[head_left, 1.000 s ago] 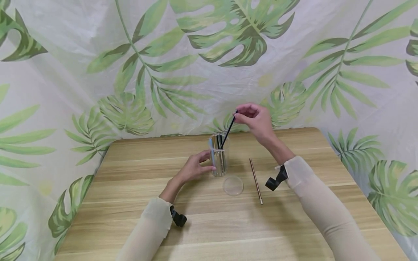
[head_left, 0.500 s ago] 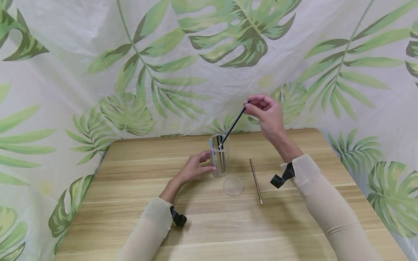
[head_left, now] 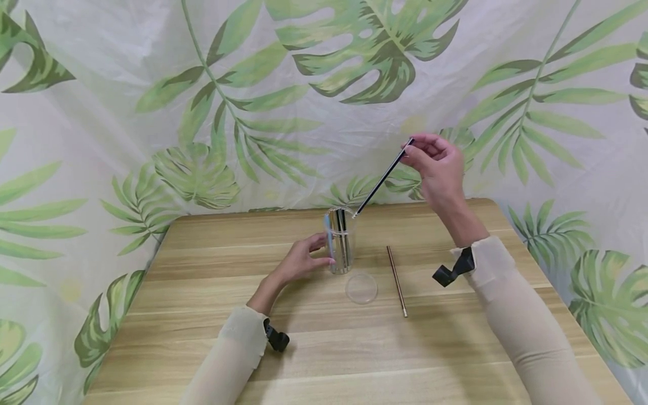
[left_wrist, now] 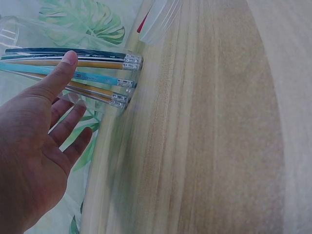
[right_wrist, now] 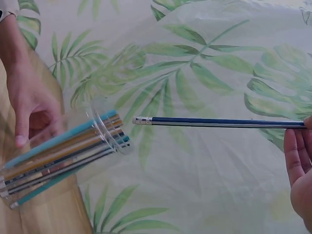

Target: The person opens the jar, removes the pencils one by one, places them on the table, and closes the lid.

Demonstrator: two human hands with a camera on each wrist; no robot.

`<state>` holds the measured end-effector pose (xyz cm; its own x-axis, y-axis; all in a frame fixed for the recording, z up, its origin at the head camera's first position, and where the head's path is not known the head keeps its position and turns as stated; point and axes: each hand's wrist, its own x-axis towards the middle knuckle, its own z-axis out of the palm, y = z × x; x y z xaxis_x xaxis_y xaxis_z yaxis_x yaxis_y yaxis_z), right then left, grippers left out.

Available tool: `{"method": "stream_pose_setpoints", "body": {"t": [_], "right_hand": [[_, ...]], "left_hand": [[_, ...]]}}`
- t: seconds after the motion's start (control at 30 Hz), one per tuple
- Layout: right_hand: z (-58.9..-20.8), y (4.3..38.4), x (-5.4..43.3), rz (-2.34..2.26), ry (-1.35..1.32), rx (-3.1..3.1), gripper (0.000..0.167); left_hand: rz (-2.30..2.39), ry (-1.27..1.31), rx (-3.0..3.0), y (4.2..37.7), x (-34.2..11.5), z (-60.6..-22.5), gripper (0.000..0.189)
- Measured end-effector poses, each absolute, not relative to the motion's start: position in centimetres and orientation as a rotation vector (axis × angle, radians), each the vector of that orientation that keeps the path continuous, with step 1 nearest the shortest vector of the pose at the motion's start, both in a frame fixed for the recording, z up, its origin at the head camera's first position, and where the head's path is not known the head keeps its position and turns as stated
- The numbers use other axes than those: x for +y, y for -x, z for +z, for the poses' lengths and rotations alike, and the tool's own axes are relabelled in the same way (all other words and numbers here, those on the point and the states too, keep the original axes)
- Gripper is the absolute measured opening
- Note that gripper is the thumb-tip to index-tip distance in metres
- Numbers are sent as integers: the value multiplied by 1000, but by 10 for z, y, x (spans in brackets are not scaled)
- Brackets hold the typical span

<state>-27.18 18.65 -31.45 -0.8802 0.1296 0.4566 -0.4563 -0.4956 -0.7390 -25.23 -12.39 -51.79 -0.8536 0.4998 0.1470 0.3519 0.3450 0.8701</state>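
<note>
In the head view my right hand [head_left: 441, 171] pinches a dark blue striped pencil [head_left: 383, 179] near its upper end. The pencil slants down to the left, its eraser end just outside the mouth of a clear jar [head_left: 353, 247]. In the right wrist view, a gap separates the pencil's eraser [right_wrist: 138, 120] from the jar's rim [right_wrist: 108, 139]. My left hand [head_left: 300, 261] holds the upright jar from the left, thumb in front and fingers curled behind. Several pencils [left_wrist: 105, 78], light blue, yellow and dark, stand inside it, erasers down.
A round clear lid [head_left: 361, 288] lies on the wooden table [head_left: 324, 360] in front of the jar. To its right lies a brown pencil [head_left: 397, 281]. A leaf-patterned cloth [head_left: 283, 146] hangs behind the table's back edge.
My right hand has moved up and to the right, drawing the dark blue pencil out of the jar. The left hand and the jar stay in place.
</note>
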Motion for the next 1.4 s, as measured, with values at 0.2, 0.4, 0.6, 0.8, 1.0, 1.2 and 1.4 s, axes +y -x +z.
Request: {"method": "stream_pose_setpoints", "body": {"t": [0.2, 0.4, 0.6, 0.8, 1.0, 1.2, 1.4], "right_hand": [[-315, 270, 201, 2410, -478, -1319, 17], [-318, 269, 213, 2399, -467, -1378, 17], [-327, 266, 225, 2354, -433, -1512, 16], [-338, 264, 236, 2314, -393, -1663, 15], [-351, 265, 247, 2262, -335, -1870, 17], [-368, 267, 257, 2295, -268, -2011, 12], [-391, 270, 267, 2251, -204, -2175, 10]], "left_hand": [[1535, -776, 2451, 253, -124, -518, 74], [1529, -777, 2460, 253, -124, -519, 74], [1545, -798, 2451, 252, -124, -519, 73], [1553, -786, 2443, 253, -124, -519, 73], [1525, -759, 2454, 253, -124, -519, 74], [1524, -771, 2459, 254, -124, -520, 73], [1530, -792, 2458, 255, -124, -521, 73]]}}
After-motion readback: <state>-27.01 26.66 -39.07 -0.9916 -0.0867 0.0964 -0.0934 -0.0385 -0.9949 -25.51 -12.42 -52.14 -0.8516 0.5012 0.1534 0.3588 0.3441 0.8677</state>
